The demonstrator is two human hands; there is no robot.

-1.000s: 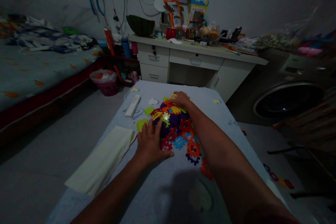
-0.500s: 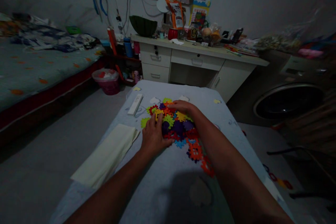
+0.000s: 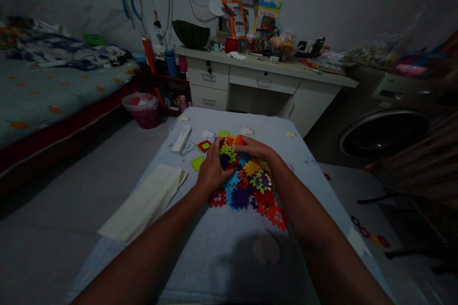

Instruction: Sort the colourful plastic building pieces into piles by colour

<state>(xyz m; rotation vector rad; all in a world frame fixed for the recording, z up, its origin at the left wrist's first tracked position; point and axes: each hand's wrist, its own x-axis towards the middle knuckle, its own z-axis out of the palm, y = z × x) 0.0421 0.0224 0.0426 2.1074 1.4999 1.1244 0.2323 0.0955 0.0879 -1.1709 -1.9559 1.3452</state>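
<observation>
A pile of colourful toothed plastic building pieces (image 3: 240,197) lies on the cloth-covered table (image 3: 214,267). From the left, my left hand (image 3: 211,171) curls around part of it, thumb on the near side and fingers on the far side, with green, purple and red pieces between them. My right hand (image 3: 255,148) arches over the far right of the pile, fingers bent against orange and green pieces. Its palm side is hidden. Apart from the clump, a lime-green piece (image 3: 197,163) and a red-and-green piece (image 3: 203,146) lie left of my left hand.
A white narrow box (image 3: 182,139) and a folded pale cloth (image 3: 143,205) lie along the table's left side. Beyond stands a cluttered white desk (image 3: 209,78). A washing machine (image 3: 372,114) is at the right, a pink bin (image 3: 143,112) at the left. Several toy pieces (image 3: 365,232) lie on the floor.
Pieces between my hands have shifted; blue and red ones now show at the near side of the pile. My left hand has closed further around pieces. The view has turned slightly.
</observation>
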